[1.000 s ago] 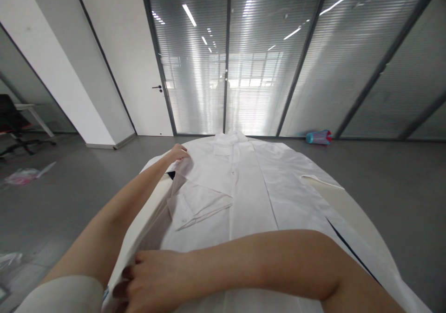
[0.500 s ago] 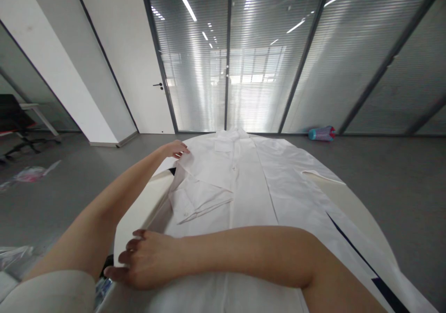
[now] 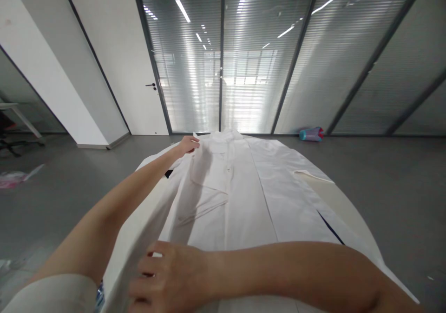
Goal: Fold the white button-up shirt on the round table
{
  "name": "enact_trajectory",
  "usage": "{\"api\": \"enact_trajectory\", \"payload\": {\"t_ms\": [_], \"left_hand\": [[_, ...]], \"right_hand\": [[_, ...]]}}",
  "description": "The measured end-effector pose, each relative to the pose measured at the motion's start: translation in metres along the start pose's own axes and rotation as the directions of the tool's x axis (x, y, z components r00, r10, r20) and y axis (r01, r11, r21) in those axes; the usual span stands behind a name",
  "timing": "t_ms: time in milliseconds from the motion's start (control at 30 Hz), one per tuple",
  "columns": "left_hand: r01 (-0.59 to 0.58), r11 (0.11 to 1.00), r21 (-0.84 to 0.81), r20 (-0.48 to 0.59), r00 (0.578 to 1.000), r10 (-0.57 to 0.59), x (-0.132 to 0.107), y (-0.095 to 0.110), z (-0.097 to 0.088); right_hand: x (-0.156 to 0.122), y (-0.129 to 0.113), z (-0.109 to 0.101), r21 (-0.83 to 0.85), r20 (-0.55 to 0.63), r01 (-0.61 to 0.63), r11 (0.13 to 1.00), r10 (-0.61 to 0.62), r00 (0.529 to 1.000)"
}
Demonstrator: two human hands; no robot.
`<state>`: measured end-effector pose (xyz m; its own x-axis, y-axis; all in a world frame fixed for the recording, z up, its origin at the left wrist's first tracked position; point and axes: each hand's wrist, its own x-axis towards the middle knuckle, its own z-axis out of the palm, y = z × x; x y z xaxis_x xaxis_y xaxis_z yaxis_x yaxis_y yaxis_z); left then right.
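A white button-up shirt [image 3: 244, 187] lies spread over a cream table [image 3: 343, 196], its collar at the far end. Near the collar, my left hand [image 3: 190, 144] pinches the shirt's left edge and holds it raised. Lower down, my right hand [image 3: 174, 276] reaches across to the same side; its fingers curl over the raised cloth, their tips partly hidden. Between my hands the lifted side stands up and shades the folded sleeve [image 3: 209, 206] lying on the shirt front. My right forearm covers the lower part of the shirt.
A white door [image 3: 114, 62] and blind-covered glass panels [image 3: 247, 71] stand behind the table. On the grey floor lie a blue and pink bundle [image 3: 311, 134] at right and plastic packaging [image 3: 17, 177] at left. A chair base [image 3: 17, 145] shows at far left.
Both hands have moved right, and the shirt's left side has risen between them, partly covering the folded sleeve. My view has turned slightly to the right.
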<state>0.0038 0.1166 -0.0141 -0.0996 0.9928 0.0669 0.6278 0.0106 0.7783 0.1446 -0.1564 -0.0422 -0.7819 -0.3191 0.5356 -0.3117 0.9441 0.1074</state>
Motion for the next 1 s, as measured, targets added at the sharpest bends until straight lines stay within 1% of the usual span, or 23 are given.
{"api": "enact_trajectory", "payload": {"t_ms": [100, 200, 267, 333, 433, 567, 700, 833, 933, 1000], "left_hand": [[-0.117, 0.988, 0.104, 0.047, 0.993, 0.113, 0.004, 0.020, 0.037], [-0.211, 0.952, 0.223, 0.105, 0.976, 0.192, 0.000, 0.029, 0.078], [-0.232, 0.926, 0.298, 0.127, 0.971, 0.202, -0.007, 0.029, 0.100], [-0.217, 0.905, 0.367, 0.112, 0.976, 0.188, -0.012, 0.027, 0.114], [-0.172, 0.881, 0.441, 0.065, 0.985, 0.159, -0.013, 0.026, 0.119], [-0.166, 0.861, 0.481, 0.050, 0.986, 0.162, 0.000, 0.032, 0.117], [-0.181, 0.857, 0.482, 0.027, 0.981, 0.192, 0.008, 0.033, 0.124], [-0.177, 0.860, 0.479, 0.017, 0.981, 0.193, 0.005, 0.026, 0.135], [-0.176, 0.860, 0.478, 0.005, 0.980, 0.198, 0.005, 0.021, 0.138], [-0.176, 0.861, 0.478, -0.005, 0.979, 0.203, 0.006, 0.020, 0.139]], "right_hand": [[-0.015, -0.012, 0.000, -0.064, 0.024, -0.037, 0.997, 0.039, 0.999], [-0.032, -0.022, -0.001, -0.138, 0.086, -0.095, 0.986, 0.107, 0.990], [-0.043, -0.027, -0.005, -0.136, 0.148, -0.110, 0.985, 0.130, 0.980], [-0.052, -0.029, -0.011, -0.127, 0.201, -0.112, 0.986, 0.136, 0.970], [-0.061, -0.029, -0.018, -0.102, 0.230, -0.100, 0.990, 0.121, 0.966], [-0.068, -0.029, -0.025, -0.057, 0.177, -0.125, 0.991, 0.133, 0.975], [-0.076, -0.029, -0.033, -0.023, 0.131, -0.154, 0.988, 0.155, 0.979], [-0.087, -0.031, -0.029, 0.006, 0.154, -0.159, 0.987, 0.157, 0.976], [-0.095, -0.035, -0.024, 0.034, 0.144, -0.154, 0.988, 0.148, 0.979], [-0.099, -0.037, -0.027, 0.066, 0.129, -0.158, 0.985, 0.148, 0.981]]}}
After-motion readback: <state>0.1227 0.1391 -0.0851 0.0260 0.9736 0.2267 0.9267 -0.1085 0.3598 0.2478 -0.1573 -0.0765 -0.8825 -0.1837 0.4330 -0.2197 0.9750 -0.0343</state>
